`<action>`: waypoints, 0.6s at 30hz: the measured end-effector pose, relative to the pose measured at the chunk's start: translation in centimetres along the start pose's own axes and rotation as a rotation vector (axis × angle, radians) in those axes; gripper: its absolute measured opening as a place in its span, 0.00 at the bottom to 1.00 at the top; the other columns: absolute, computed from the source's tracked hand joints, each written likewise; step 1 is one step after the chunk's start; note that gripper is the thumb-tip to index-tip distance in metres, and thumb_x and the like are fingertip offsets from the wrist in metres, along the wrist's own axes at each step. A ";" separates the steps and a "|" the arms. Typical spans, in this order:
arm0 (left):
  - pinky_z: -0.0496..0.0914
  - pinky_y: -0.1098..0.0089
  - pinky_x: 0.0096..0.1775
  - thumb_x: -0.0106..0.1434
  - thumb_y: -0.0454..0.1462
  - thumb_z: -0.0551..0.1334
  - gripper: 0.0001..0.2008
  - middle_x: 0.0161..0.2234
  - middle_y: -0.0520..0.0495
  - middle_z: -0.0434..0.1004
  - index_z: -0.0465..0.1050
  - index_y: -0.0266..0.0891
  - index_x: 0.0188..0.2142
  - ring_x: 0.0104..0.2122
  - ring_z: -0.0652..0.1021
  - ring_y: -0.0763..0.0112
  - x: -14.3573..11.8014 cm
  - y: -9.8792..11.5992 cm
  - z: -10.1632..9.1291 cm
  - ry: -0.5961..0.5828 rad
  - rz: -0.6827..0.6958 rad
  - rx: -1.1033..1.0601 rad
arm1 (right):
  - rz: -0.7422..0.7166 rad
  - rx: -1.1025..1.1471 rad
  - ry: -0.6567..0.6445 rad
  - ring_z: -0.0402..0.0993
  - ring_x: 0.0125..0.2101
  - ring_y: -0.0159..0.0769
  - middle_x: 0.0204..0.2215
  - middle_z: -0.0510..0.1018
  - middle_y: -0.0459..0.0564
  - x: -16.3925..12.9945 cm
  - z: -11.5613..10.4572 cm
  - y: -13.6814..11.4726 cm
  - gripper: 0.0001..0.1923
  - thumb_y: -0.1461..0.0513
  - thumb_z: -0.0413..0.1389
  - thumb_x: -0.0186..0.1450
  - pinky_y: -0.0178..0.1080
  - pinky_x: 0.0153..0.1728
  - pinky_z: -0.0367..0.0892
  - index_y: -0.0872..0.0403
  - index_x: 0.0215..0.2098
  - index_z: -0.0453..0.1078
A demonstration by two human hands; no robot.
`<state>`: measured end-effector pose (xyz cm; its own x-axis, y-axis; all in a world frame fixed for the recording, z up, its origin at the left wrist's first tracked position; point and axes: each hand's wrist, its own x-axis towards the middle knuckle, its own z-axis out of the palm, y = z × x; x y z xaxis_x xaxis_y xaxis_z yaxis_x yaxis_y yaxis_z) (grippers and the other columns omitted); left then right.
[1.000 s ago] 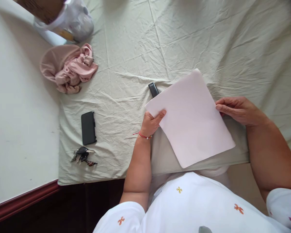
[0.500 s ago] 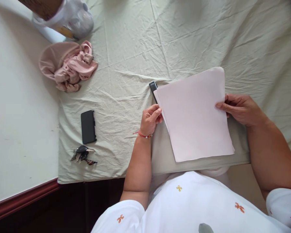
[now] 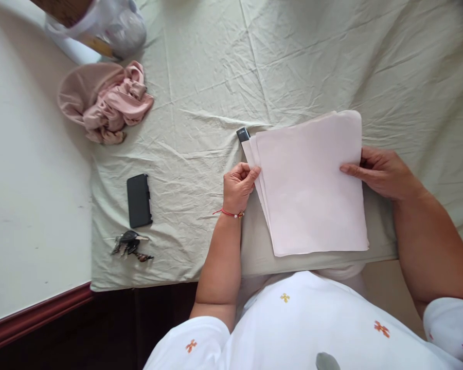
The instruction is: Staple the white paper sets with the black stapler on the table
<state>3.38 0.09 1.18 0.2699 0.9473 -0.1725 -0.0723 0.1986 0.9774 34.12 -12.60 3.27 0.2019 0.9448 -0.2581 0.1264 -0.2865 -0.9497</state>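
- The stack of pale pink paper sheets [image 3: 312, 190] lies between both hands on the wrinkled pale green bedsheet [image 3: 293, 61], near its front edge.
- The left hand [image 3: 239, 185] is curled, fingers pinching the stack's left edge.
- The right hand [image 3: 381, 172] grips the right edge, fingers half closed.
- A small black rectangular object [image 3: 243, 135] peeks out at the stack's upper-left corner.

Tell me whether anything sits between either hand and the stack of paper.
Nothing visible does. The left hand grips the stack of paper at its left edge, the right hand at its right edge. A small black object lies partly under the stack's far left corner, clear of both hands.
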 end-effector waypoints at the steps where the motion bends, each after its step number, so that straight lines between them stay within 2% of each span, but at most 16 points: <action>1: 0.50 0.77 0.15 0.48 0.53 0.79 0.26 0.18 0.60 0.60 0.69 0.40 0.25 0.15 0.57 0.84 0.0 0.0 0.0 0.005 0.010 -0.004 | -0.001 0.002 0.000 0.74 0.34 0.33 0.37 0.82 0.46 0.0 0.0 0.1 0.14 0.51 0.71 0.61 0.35 0.35 0.72 0.51 0.39 0.82; 6: 0.52 0.77 0.16 0.52 0.54 0.77 0.24 0.18 0.59 0.61 0.71 0.39 0.26 0.15 0.59 0.84 0.0 0.0 0.1 0.017 0.041 0.012 | -0.001 0.010 0.014 0.77 0.38 0.35 0.39 0.84 0.46 -0.1 0.1 0.2 0.14 0.52 0.70 0.61 0.36 0.40 0.75 0.50 0.41 0.83; 11: 0.52 0.77 0.16 0.54 0.51 0.76 0.21 0.18 0.59 0.63 0.74 0.38 0.27 0.14 0.61 0.84 -0.1 0.0 0.0 0.012 0.047 0.005 | 0.005 0.034 0.031 0.79 0.41 0.37 0.39 0.84 0.47 -0.1 0.2 0.2 0.14 0.53 0.70 0.61 0.39 0.45 0.77 0.50 0.42 0.83; 18: 0.54 0.77 0.18 0.60 0.46 0.72 0.17 0.19 0.56 0.65 0.74 0.37 0.26 0.15 0.63 0.84 -0.3 0.0 -0.6 -0.126 0.033 0.037 | -0.027 0.040 0.048 0.80 0.39 0.37 0.40 0.85 0.47 0.1 0.2 0.6 0.15 0.52 0.71 0.60 0.38 0.42 0.79 0.50 0.42 0.84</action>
<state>2.70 -0.05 1.14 0.3862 0.9137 -0.1261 -0.0484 0.1566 0.9865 34.00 -12.60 2.67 0.2456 0.9429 -0.2249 0.0939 -0.2540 -0.9626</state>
